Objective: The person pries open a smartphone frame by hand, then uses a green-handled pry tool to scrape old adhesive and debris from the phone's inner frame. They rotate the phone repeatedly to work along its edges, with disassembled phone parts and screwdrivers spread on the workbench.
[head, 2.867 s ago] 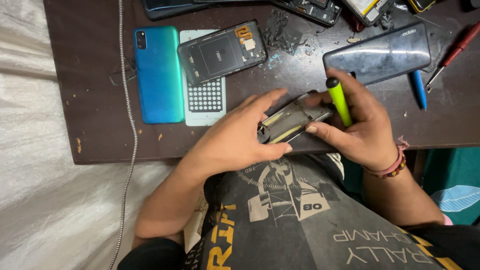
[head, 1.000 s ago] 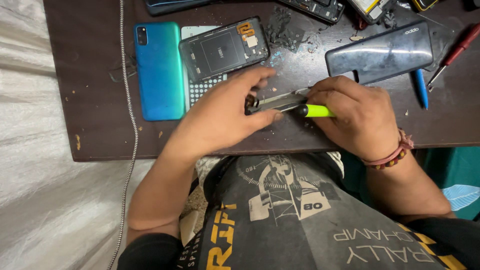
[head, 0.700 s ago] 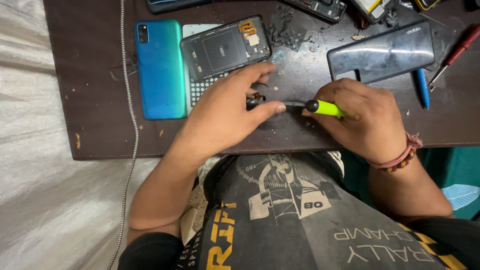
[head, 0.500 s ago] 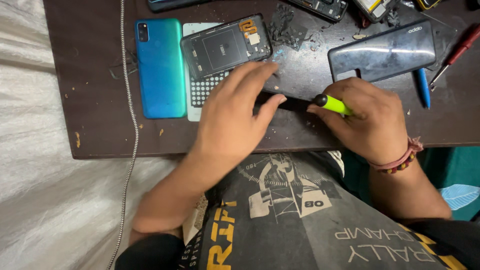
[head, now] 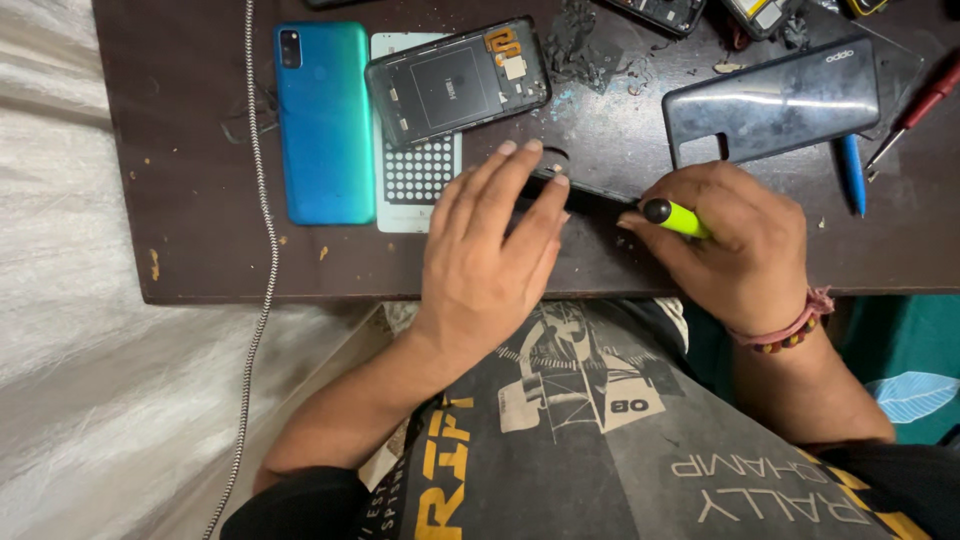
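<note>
A: What is the left hand (head: 490, 260) doing?

B: It lies flat, palm down, fingers spread a little, pressing on a dark flat phone part (head: 590, 187) at the front of the dark brown wooden desk (head: 200, 240). Most of that part is hidden under the fingers; only a dark edge shows between the two hands.

A: And the right hand (head: 735, 245)?

B: Closed around a small screwdriver with a yellow-green handle and black cap (head: 675, 216). The black end points left toward the dark part, very near it. I think the tip touches its edge, but the view is too dim to be sure.

A: So the hands are apart?

B: Yes, near each other with a narrow gap between them, each on its own thing.

A: What lies around them?

B: Just beyond the left fingers is an opened black phone frame with an orange flex strip (head: 457, 82), resting partly on a white perforated card (head: 415, 180). Left of that lies a teal-blue phone back (head: 323, 122). Beyond the right hand is a glossy dark grey back cover (head: 775, 100), with a blue pen-like tool (head: 852, 172) and a red-handled screwdriver (head: 920, 105) beside it. A braided grey cable (head: 262, 200) runs down the desk's left side.
</note>
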Tool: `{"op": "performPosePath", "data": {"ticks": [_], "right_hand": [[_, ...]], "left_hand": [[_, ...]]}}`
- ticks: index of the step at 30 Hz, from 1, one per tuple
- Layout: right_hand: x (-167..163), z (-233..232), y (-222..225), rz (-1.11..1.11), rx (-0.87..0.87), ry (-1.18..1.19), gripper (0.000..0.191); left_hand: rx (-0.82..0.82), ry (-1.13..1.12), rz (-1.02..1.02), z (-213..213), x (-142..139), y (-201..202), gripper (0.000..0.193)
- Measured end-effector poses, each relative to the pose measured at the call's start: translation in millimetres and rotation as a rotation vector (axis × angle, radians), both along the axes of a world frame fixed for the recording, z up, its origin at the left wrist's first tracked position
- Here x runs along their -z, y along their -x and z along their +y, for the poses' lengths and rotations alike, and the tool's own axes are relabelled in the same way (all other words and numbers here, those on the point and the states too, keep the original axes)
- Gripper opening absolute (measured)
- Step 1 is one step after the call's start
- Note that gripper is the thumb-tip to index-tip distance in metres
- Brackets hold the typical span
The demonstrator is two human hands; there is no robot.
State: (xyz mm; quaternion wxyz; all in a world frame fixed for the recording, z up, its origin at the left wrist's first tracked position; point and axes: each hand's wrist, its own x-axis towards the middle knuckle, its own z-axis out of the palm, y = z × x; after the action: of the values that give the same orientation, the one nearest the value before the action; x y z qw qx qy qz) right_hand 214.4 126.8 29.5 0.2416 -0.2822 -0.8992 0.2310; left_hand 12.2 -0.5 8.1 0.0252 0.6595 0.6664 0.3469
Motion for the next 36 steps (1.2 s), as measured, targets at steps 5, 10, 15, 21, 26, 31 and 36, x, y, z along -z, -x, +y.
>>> {"op": "performPosePath", "data": {"ticks": [5,10,15,21,26,31,36], "right_hand": [[0.9,-3.3,0.1,0.017,0.003,0.004,0.026],[0.7,-3.6,-0.5,0.027,-0.013,0.019,0.026],[0.7,-4.8,-0.3,0.035,-0.022,0.019,0.026],[0.7,-5.3,-0.4,0.048,-0.061,0.025,0.026],[1.8,-7.3,-0.9,0.058,-0.062,0.038,0.026],[4.8,-9.0,-0.9,0.059,-0.057,0.035,0.029],[7.2,-8.9,-2.5,0.046,-0.057,0.033,0.028]], "left_hand": [[0.012,-0.007,0.012,-1.9,1.4,-1.8,0.033],[0.010,-0.013,0.018,-3.4,2.0,-4.5,0.033],[0.010,-0.009,0.021,-3.0,2.6,-4.9,0.033],[0.000,-0.011,0.014,-2.8,0.5,-7.3,0.031],[-0.021,0.023,-0.002,1.9,0.3,-12.2,0.033],[-0.027,0.039,-0.025,9.2,3.0,-16.0,0.043],[-0.034,0.062,-0.026,11.1,4.2,-16.2,0.047]]}}
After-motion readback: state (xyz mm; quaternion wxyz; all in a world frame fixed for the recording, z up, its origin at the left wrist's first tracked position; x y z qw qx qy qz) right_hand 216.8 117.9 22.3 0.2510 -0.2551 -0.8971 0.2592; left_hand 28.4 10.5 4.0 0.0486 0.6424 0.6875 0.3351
